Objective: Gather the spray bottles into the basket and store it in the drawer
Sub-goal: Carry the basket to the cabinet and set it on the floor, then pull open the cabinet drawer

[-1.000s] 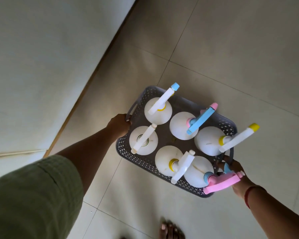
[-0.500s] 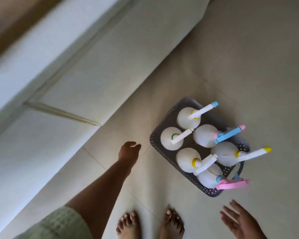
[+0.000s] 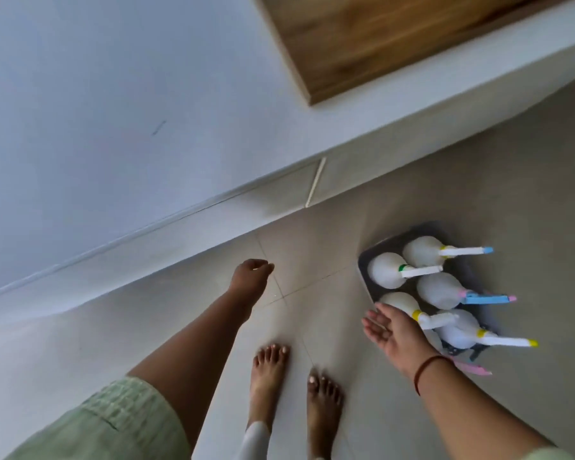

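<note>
While your left hand hangs loosely curled and empty over the tiled floor, well to the left of the basket, your bare feet stand below and left of that basket. Your right hand is spread flat, palm up, holding nothing, and overlaps the basket's near left corner in view; whether it touches the rim you cannot tell. The grey basket sits on the floor, its long axis running from upper left to lower right, apart from the white cabinet front above and left of it. Inside it the spray bottles stand upright, and their nozzles all point right, away from the cabinet: blue-tipped at the far end, then white, blue with a pink tip, white, and yellow-tipped, with a pink trigger poking out at the near end.
</note>
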{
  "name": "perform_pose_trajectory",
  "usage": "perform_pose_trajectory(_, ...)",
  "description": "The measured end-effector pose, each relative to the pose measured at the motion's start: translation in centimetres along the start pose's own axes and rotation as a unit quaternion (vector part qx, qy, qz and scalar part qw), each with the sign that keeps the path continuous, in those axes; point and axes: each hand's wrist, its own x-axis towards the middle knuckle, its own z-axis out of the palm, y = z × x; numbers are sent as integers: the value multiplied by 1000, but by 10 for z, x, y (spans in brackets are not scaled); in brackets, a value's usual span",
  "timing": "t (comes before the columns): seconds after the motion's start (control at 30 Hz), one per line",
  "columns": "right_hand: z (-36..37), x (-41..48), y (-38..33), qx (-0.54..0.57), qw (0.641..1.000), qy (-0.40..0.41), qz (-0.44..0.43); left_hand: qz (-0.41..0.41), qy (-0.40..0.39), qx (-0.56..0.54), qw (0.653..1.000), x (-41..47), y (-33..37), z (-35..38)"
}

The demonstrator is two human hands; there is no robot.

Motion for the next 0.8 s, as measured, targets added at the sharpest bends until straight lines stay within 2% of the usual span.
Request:
perform_pose_trajectory(0.1, 30, -10, -8, -51, 998, -10, -23, -17, -3, -67, 998, -8, -17, -28)
perform_pose_trajectory(0.2, 61, -21, -3, -94, 995, -34, -26, -87, 5, -222, 971, -16, -42, -55)
perform_pose_trajectory(0.27, 84, -23, 6, -114, 992, -56, -21, -134, 32, -392, 910, -16, -61, -74)
perform_pose_trajectory(0.33, 111, -17, 12, -107, 990, -88, -23, -139, 69, -547, 822, -4, -72, -93)
perform_pose_trajectory(0.4, 142, -5, 22, -85, 990, -111, -21, -132, 101, -639, 752, 11, -83, -112)
perform_pose_trajectory(0.47, 177, 9, 30, -56, 990, -130, -17, -117, 109, -690, 706, 32, -91, -131)
perform_pose_trajectory(0.57, 224, 27, 42, 17, 988, -152, -6, -95, 109, -717, 681, 60, -94, -151)
perform_pose_trajectory(0.8, 296, 66, 54, 171, 967, -188, -4, -73, 80, -743, 660, 104, -93, -166)
